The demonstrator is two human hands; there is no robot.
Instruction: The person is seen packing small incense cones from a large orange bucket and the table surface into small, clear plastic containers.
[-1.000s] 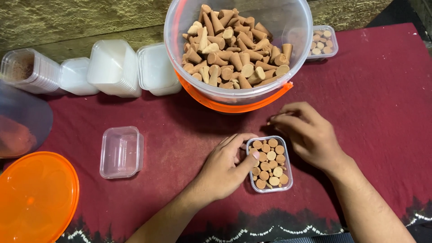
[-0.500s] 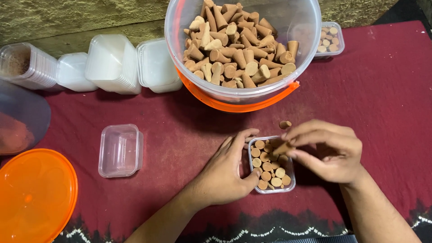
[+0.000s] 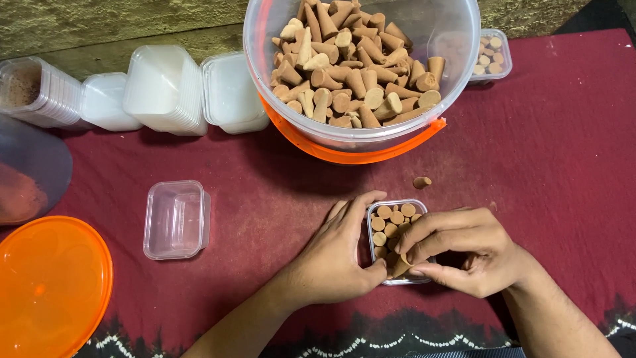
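A: Start at the left edge. What lies there?

B: An orange lid (image 3: 46,285) sits flat at the near left corner of the red cloth (image 3: 563,166), out of the way of the work. Behind it, along the far edge, stacks of empty clear boxes (image 3: 162,89) stand nested together, probably as a ready supply.

A: And the single box lying alone?

B: One empty clear box (image 3: 175,219) rests on the cloth left of the hands, well apart from them, open side up so it can take a filling.

A: Now the hands.

B: The left hand (image 3: 334,255) curls against the left wall of the small box (image 3: 381,282) near the cloth's near edge, thumb and fingers bracing it so it does not slide. The right hand (image 3: 464,252) is closed around a brown cone (image 3: 399,267), pinched at the fingertips and tilted down into the box. The cones already inside stand upright with flat bases up, packed side by side; that seems the reason the hand angles this one in.

A: What is behind?

B: A big clear bucket (image 3: 361,139) with an orange rim holds a loose heap of cones, just beyond the hands for easy reach. One stray cone (image 3: 421,181) lies on the cloth between bucket and box. A filled box (image 3: 493,56) stands at the far right, beside the bucket.
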